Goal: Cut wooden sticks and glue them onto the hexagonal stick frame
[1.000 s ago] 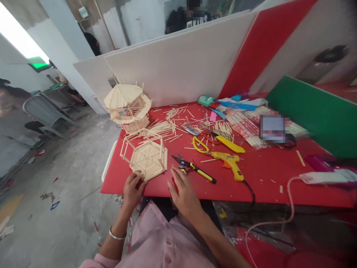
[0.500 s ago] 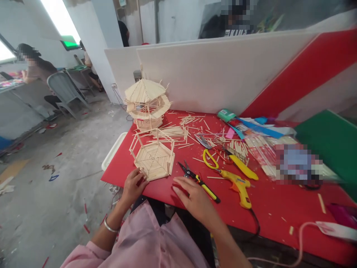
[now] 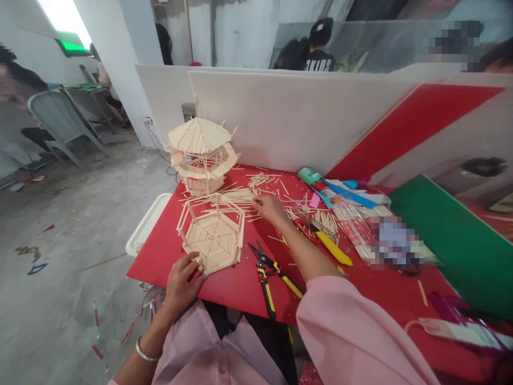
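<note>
Left hand point(image 3: 185, 280): fingers curled at the near-left edge of the hexagonal stick frame point(image 3: 212, 239); whether gripping, cannot tell. Frame lies at one o'clock from them on the red bench point(image 3: 156, 262). Right hand point(image 3: 271, 208), nearer the loose sticks point(image 3: 239, 196): fingers bunched, hold unclear; sticks at nine o'clock, long axes roughly nine-to-three.

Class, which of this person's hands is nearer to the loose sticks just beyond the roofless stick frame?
Right. The right hand is at the right end of the loose sticks; the left hand is farther away, at the near-left edge of the roofless stick frame.
</note>
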